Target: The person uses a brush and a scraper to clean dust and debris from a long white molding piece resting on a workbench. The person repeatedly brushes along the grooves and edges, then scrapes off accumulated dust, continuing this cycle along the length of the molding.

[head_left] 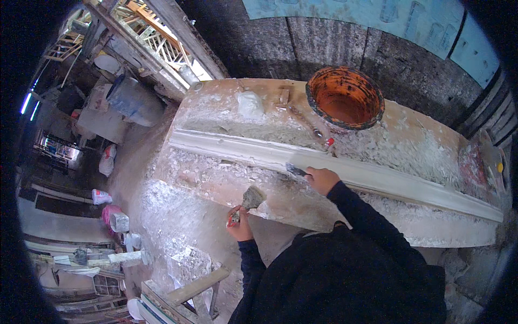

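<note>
A long white plaster moulding point(237, 151) lies across the littered worktable point(216, 189). My right hand point(324, 180) is closed round a small putty knife point(294, 170), its blade at the near side of the moulding. Lower left, by the table's near edge, my left hand point(240, 229) grips the handle of a trowel point(252, 198). That trowel's grey, roughly triangular blade looks coated with plaster. A bit of red shows between the left fingers.
Beyond the moulding stand an orange bucket point(345, 100) with a dark-stained inside and a white lump point(250, 104). A small red-tipped tool point(329, 141) lies near the bucket. Plaster crumbs cover the tabletop. Leftward are a blue barrel point(135, 100) and wooden boards point(197, 286).
</note>
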`<state>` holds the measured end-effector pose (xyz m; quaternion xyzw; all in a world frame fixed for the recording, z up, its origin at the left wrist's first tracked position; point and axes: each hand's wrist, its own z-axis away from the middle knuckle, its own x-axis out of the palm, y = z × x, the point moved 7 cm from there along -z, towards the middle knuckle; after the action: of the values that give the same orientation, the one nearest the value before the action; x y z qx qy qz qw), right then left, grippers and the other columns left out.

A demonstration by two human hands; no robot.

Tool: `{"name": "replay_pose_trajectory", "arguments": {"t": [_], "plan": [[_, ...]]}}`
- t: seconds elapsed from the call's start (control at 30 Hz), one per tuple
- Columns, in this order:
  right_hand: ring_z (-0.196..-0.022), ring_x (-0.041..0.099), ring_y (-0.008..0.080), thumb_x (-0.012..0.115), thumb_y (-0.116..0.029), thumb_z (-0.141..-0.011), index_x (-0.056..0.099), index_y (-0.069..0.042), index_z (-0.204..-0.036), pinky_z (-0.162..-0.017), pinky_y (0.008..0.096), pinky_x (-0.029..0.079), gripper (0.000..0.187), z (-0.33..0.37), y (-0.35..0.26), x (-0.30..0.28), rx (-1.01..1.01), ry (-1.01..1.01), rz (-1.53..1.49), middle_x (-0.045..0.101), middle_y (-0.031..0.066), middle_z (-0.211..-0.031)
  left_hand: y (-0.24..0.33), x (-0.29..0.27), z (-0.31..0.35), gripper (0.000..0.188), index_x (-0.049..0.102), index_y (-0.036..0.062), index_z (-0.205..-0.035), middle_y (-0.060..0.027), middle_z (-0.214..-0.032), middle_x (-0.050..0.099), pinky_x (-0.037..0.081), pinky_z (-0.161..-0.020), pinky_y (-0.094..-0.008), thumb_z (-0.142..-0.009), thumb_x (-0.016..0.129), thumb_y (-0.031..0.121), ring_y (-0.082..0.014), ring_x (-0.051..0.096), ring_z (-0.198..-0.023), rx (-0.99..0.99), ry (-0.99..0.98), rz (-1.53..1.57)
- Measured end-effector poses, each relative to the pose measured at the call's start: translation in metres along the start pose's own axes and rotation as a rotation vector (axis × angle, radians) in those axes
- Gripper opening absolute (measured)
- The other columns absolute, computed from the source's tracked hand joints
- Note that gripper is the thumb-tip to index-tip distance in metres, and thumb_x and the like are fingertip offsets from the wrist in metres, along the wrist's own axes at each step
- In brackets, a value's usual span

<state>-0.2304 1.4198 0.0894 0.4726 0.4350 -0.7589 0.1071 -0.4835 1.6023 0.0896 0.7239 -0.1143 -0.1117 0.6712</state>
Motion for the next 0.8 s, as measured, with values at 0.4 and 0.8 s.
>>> {"name": "replay_pose_trajectory", "arguments": {"t": [0.4, 0.8], "plan": [[-0.073, 0.057, 0.0351, 0.044, -0.034, -0.082, 0.053, -0.012, -0.090, -0.063, 0.0463, 0.044, 0.025, 0.079, 0.076, -0.058, 0.022, -0.109, 0.075, 0.059, 0.0153, -0.078, 0.005, -0.001, 0.036, 0.016, 0.055, -0.0017, -0.089, -0.0067, -0.075, 0.057, 0.046, -0.062, -0.0225, -0.076, 0.062, 0.005, -0.0118, 0.055, -0.065, -0.030, 0.059, -0.042], [-0.066, 0.056, 0.0383, 0.044, -0.029, -0.083, 0.049, -0.009, -0.089, -0.058, 0.0490, 0.044, 0.022, 0.001, -0.006, 0.001, -0.012, 0.035, 0.038, 0.058, 0.0183, -0.067, -0.014, 0.010, 0.025, 0.017, 0.056, -0.0009, -0.088, -0.0060, -0.080, 0.057, 0.044, -0.064, -0.0224, -0.075, 0.064, 0.007, -0.0112, 0.054, -0.070, -0.040, -0.034, -0.012]]}}
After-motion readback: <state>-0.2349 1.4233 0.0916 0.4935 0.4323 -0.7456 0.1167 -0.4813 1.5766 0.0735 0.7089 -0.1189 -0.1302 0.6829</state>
